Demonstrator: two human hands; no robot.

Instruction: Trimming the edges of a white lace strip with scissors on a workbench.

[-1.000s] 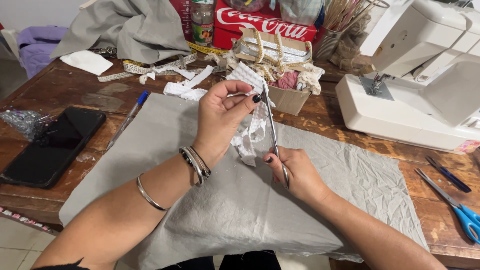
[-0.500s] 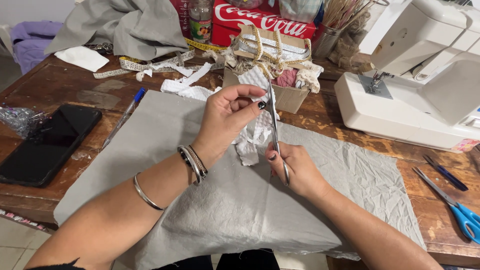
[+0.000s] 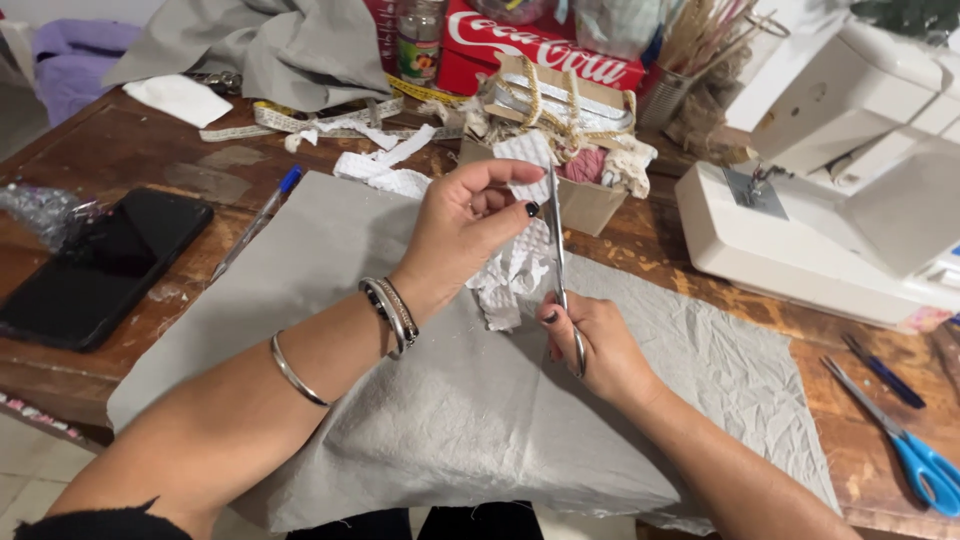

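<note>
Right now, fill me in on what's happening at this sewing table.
A person is cutting a strip of white lace trim. The left hand pinches the strip up near its top, the rest hanging down over a grey fabric sheet spread on the wooden table. The right hand works slim metal scissors, blades pointing up along the trim. A white sewing machine stands to the right, blue-handled scissors lie near it, and a black phone lies at left.

Even, soft indoor light, seemingly from overhead. Faint shadows under the forearms on the grey cloth (image 3: 480, 420). Mild glare on the white sewing machine (image 3: 830, 200). Centre sharp; far clutter softer; slight wide-angle stretch at edges.
</note>
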